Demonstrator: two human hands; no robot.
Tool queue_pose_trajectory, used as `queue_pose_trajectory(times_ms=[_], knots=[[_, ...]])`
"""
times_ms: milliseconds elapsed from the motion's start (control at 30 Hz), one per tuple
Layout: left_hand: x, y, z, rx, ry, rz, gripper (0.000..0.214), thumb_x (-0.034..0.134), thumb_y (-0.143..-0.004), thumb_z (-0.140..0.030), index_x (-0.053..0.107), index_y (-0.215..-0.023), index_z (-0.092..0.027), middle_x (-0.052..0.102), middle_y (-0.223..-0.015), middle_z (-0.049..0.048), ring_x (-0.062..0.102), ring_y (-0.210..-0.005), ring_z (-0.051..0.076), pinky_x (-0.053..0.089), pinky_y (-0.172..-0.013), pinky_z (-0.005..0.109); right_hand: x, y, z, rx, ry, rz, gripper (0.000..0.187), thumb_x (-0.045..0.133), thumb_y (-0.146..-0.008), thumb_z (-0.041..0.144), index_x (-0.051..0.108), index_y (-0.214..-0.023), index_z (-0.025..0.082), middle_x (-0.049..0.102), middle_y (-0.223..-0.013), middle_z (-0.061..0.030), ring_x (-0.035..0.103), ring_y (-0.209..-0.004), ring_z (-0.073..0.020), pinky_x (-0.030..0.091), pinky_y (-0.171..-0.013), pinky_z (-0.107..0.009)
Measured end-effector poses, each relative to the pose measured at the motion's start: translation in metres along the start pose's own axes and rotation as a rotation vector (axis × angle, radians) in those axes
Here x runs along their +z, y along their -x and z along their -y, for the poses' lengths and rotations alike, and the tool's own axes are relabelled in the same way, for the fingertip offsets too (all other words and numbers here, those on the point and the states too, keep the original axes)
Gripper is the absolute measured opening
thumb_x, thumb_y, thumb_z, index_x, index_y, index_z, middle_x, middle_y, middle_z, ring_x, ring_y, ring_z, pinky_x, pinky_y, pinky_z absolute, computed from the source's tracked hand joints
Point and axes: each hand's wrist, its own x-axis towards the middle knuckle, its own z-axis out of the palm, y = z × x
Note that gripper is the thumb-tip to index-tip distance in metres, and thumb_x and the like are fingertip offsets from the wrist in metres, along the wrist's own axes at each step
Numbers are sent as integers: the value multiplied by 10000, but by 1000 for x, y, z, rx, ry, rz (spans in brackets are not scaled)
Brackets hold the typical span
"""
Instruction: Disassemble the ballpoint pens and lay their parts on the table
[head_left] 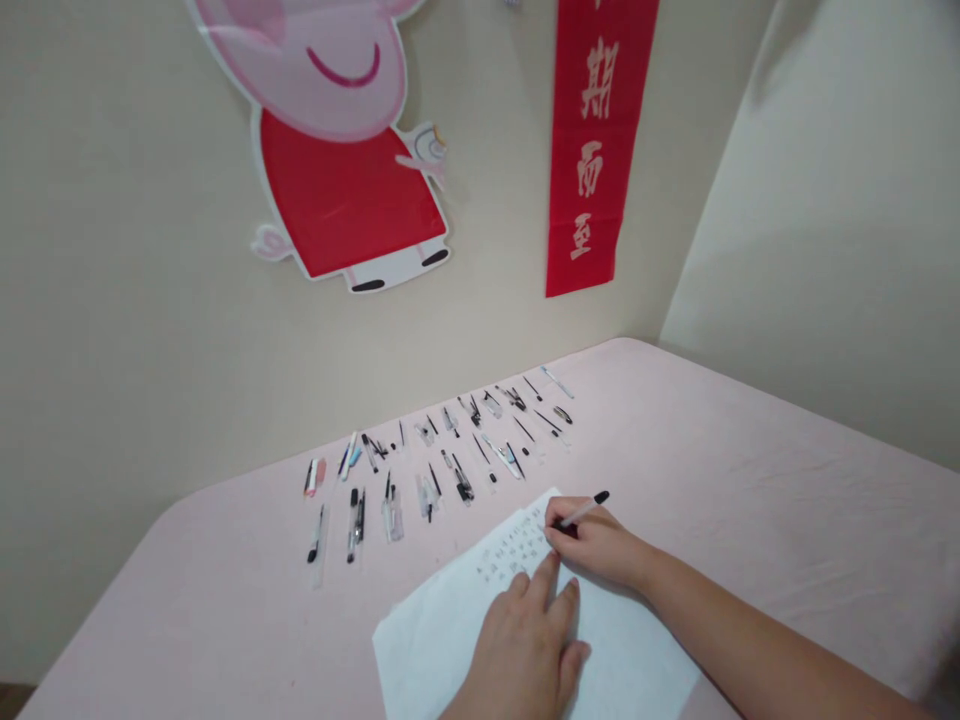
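Note:
My right hand (596,545) is closed round a pen (585,511) with a black cap end, its tip on a white sheet of paper (450,640) near several rows of small handwritten marks. My left hand (525,645) lies flat on the same sheet, fingers stretched out and pressing it down, just below the right hand. The sheet rests on a pink table (750,500).
Several pens and pen parts (435,460) lie spread in rows across the table behind the paper, near the wall. On the beige wall hang a pink cartoon pig cut-out (345,150) and a red banner (592,140) with characters. The table's left edge falls away at the lower left.

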Motion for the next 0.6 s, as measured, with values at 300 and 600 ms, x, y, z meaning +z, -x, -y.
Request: queue_pose_trajectory(times_ms=[300, 600], knots=[[2, -3, 0, -21, -29, 9, 543, 456, -842, -355, 401, -1376, -273, 290, -1505, 52, 416, -1230, 341, 378, -999, 485, -2, 1, 0, -12, 36, 2, 85, 522, -758, 183, 581, -698, 189, 561, -620, 26, 504, -574, -119, 372, -554, -220], [2, -2, -3, -32, -35, 24, 532, 443, -854, -355, 401, -1377, -267, 279, -1510, 54, 411, -1238, 339, 381, -997, 486, -4, 1, 4, -35, 4, -5, 100, 510, -760, 164, 564, -680, 190, 558, -630, 28, 505, -599, -116, 369, -565, -216]])
